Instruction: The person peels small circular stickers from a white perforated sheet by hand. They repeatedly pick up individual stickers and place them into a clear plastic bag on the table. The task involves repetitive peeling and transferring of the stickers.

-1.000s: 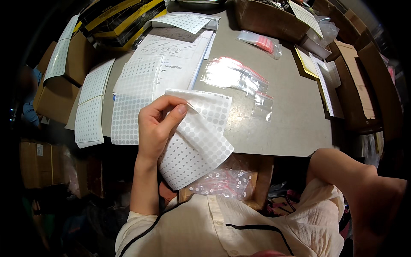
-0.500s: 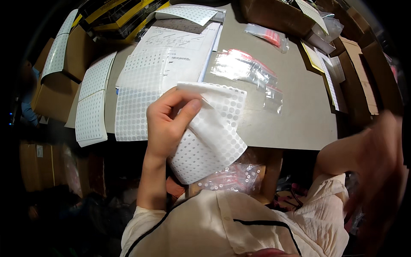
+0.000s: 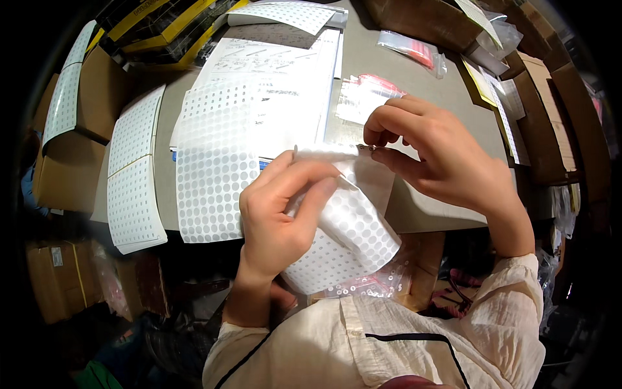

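Note:
My left hand [image 3: 285,211] pinches a curled sheet of round stickers [image 3: 363,227] between thumb and fingers, over the table's front edge. The sheet has rows of pale grey dots, and its printed lower part hangs toward my lap. At the sheet's upper right corner is my right hand [image 3: 447,146], thumb and forefinger closed together on the edge with its row of small printed stickers. Whether a single sticker is between those fingertips I cannot make out. Left of my left hand lies another dotted sticker sheet [image 3: 217,188], partly over papers with handwriting [image 3: 278,65].
Small clear zip bags [image 3: 363,97] lie beyond my right hand, with a bundle of red-topped bags [image 3: 411,50] farther back. More sticker sheets [image 3: 136,168] rest at the left edge. Cardboard boxes [image 3: 84,129] flank the table, and an open box below holds bagged white pieces [image 3: 372,285].
My right hand has come in from the far right to the sheet's upper right corner. My left hand, still gripping the sheet, appears slightly lower and farther right.

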`<state>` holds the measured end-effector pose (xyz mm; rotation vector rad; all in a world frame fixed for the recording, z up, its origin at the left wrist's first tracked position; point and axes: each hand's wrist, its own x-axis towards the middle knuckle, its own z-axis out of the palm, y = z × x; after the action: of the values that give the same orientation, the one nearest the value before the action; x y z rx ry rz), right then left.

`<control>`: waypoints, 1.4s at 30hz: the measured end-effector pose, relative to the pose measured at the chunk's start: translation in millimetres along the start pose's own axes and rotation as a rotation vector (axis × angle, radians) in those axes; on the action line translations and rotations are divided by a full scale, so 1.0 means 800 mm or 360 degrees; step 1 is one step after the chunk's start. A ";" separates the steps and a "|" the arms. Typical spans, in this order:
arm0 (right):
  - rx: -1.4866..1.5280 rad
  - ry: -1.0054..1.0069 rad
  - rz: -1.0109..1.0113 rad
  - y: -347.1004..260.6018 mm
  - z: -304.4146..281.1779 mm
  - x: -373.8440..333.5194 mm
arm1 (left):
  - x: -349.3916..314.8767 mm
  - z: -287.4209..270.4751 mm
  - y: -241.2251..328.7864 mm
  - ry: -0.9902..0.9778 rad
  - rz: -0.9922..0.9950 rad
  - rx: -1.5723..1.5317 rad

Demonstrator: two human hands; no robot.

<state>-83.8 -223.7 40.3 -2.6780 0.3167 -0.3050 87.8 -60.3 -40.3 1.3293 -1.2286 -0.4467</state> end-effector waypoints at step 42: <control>0.0165 0.0393 0.0866 0.099 -0.004 -0.067 | -0.003 0.005 0.001 0.0048 -0.0231 -0.0278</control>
<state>-149.0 -280.3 -0.1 -2.3359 1.0453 -0.4617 83.2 -59.8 -41.3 1.2745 -1.0473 -0.6209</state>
